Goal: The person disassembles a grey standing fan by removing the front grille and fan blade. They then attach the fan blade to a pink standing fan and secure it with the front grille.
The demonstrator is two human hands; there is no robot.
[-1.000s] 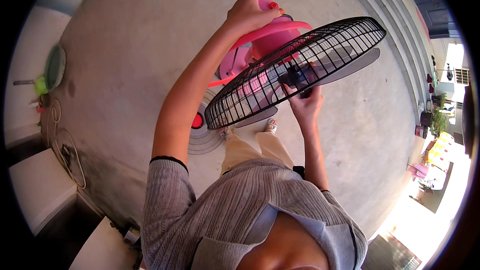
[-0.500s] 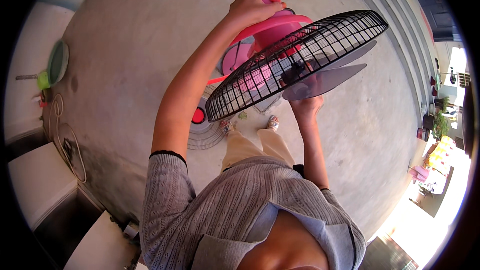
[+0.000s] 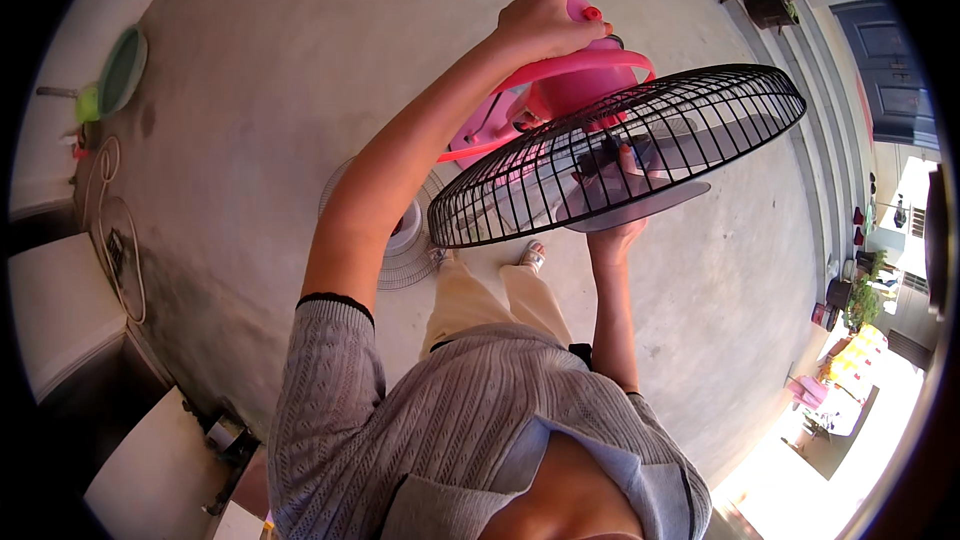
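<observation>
A pink electric fan (image 3: 585,88) is tilted over in front of me, its black wire grille (image 3: 490,205) facing toward my body. My left hand (image 3: 548,20) is closed round the top of the pink motor housing, beside a small red knob. My right hand (image 3: 613,240) reaches up to the smoky translucent fan blade (image 3: 650,210), gripping it near the hub; its fingers are seen partly through the grille wires. Whether the blade sits on the shaft cannot be made out. Behind the grille shows the pink fan base (image 3: 485,130).
On the floor by my feet lies a round wire grille (image 3: 405,272), partly behind my left arm. A green basin (image 3: 122,70) leans at the left wall, near a coiled hose (image 3: 128,270). Steps (image 3: 795,120) and a blue door (image 3: 885,70) stand at the right.
The fan has shifted right and slightly lower in view, its grille more level. The blade has turned and lies closer under the grille; my right hand is a little lower.
</observation>
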